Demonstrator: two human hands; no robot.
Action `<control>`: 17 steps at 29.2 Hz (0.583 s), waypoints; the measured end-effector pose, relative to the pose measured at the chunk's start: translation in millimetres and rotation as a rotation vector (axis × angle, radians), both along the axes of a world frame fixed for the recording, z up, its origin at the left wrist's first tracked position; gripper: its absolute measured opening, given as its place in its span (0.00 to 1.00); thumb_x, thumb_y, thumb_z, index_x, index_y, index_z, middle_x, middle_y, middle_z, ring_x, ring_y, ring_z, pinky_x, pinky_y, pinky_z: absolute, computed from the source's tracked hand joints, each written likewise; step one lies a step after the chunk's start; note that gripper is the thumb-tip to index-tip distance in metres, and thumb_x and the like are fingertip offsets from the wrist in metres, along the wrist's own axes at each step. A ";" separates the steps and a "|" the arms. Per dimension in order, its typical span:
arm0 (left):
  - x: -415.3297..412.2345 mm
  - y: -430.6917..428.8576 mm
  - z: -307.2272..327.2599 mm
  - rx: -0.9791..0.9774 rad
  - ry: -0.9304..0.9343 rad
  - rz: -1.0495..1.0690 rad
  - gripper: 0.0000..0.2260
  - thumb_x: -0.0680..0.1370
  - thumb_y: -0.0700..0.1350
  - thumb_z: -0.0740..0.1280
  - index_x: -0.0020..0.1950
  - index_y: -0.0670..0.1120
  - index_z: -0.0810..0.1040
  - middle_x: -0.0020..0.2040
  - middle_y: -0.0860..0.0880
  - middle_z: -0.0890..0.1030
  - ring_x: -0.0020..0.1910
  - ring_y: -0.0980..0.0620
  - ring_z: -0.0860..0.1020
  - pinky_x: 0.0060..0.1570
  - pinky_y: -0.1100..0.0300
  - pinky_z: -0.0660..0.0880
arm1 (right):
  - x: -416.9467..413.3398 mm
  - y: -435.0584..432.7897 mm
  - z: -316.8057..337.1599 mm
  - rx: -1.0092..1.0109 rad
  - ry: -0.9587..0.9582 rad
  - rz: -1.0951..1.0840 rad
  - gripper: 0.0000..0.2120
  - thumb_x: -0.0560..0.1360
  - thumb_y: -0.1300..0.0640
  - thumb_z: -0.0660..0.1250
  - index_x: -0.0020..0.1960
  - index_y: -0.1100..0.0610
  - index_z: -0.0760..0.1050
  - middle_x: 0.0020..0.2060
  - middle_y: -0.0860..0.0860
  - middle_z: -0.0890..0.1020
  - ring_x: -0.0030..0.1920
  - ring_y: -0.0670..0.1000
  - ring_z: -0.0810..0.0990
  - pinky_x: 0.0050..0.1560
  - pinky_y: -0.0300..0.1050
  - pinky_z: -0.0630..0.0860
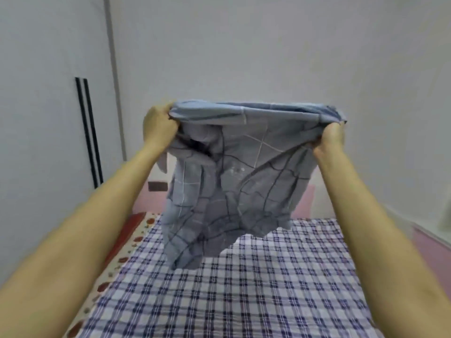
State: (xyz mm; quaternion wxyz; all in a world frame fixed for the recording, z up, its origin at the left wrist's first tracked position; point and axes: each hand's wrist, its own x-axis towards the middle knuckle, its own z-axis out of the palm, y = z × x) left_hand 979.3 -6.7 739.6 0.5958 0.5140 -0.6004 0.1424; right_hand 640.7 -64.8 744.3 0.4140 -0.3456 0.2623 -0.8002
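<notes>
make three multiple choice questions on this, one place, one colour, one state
1. Where is the blue-grey cloth?
A in a drawer
B held up above the checked sheet
C on the floor
2. What colour are the sheet's checks?
A dark blue on white
B green on yellow
C plain red
3. What do the left hand and right hand do?
A both hang open
B only one holds
C both grip the cloth's top edge
Answers: B, it hangs clear of the sheet; A, dark blue checks show; C, each hand curls round a top corner.
</notes>
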 end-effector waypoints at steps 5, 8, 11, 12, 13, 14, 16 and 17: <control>13.4 18.0 -18.1 0.099 -0.366 0.205 0.12 0.73 0.35 0.62 0.54 0.42 0.80 0.48 0.36 0.80 0.45 0.35 0.77 0.39 0.47 0.72 | -7.5 25.2 -49.7 0.047 0.228 -0.211 0.22 0.77 0.52 0.48 0.69 0.54 0.64 0.62 0.57 0.74 0.56 0.54 0.75 0.58 0.48 0.74; 27.5 21.7 -62.6 0.264 -0.477 0.165 0.14 0.71 0.36 0.63 0.55 0.43 0.80 0.52 0.38 0.80 0.50 0.36 0.77 0.43 0.48 0.72 | -7.8 39.9 -93.3 0.169 0.405 -0.293 0.17 0.77 0.58 0.49 0.64 0.50 0.64 0.58 0.55 0.73 0.52 0.52 0.74 0.52 0.46 0.73; 35.7 30.9 -121.7 0.338 -0.595 0.080 0.12 0.71 0.42 0.61 0.50 0.42 0.80 0.48 0.39 0.81 0.46 0.38 0.79 0.39 0.50 0.73 | -10.2 63.0 -141.8 0.251 0.483 -0.286 0.11 0.79 0.57 0.50 0.59 0.48 0.65 0.55 0.53 0.73 0.51 0.51 0.73 0.44 0.41 0.73; 39.5 35.1 -148.5 0.360 -0.651 0.054 0.12 0.70 0.43 0.63 0.49 0.43 0.81 0.46 0.40 0.82 0.43 0.39 0.80 0.37 0.50 0.74 | -12.0 73.4 -164.0 0.294 0.521 -0.283 0.11 0.79 0.55 0.51 0.58 0.49 0.66 0.54 0.52 0.74 0.49 0.49 0.74 0.40 0.37 0.73; 40.7 45.6 -183.9 0.407 -0.692 0.047 0.10 0.69 0.42 0.66 0.48 0.44 0.82 0.43 0.40 0.83 0.39 0.40 0.81 0.34 0.51 0.75 | -12.6 90.1 -195.2 0.343 0.558 -0.282 0.11 0.77 0.53 0.52 0.57 0.50 0.68 0.53 0.51 0.75 0.46 0.46 0.75 0.39 0.35 0.74; 42.8 50.4 -196.5 0.434 -0.758 0.026 0.08 0.66 0.39 0.71 0.45 0.44 0.82 0.38 0.41 0.82 0.33 0.41 0.80 0.29 0.53 0.75 | -18.2 90.2 -211.2 0.362 0.645 -0.318 0.12 0.73 0.50 0.54 0.55 0.49 0.69 0.50 0.49 0.76 0.44 0.45 0.76 0.40 0.37 0.76; 42.7 67.0 -257.9 0.533 -0.848 -0.092 0.12 0.57 0.31 0.75 0.36 0.43 0.80 0.28 0.43 0.77 0.23 0.46 0.74 0.20 0.64 0.63 | -34.5 110.3 -278.8 0.494 0.905 -0.361 0.10 0.70 0.54 0.56 0.49 0.46 0.70 0.47 0.50 0.78 0.44 0.51 0.78 0.44 0.51 0.80; 40.2 84.5 -286.4 0.591 -0.863 -0.141 0.13 0.56 0.29 0.74 0.33 0.42 0.78 0.25 0.45 0.73 0.20 0.47 0.70 0.19 0.66 0.59 | -43.7 129.6 -310.7 0.581 1.031 -0.381 0.10 0.71 0.58 0.58 0.49 0.47 0.71 0.47 0.52 0.79 0.43 0.54 0.79 0.43 0.55 0.79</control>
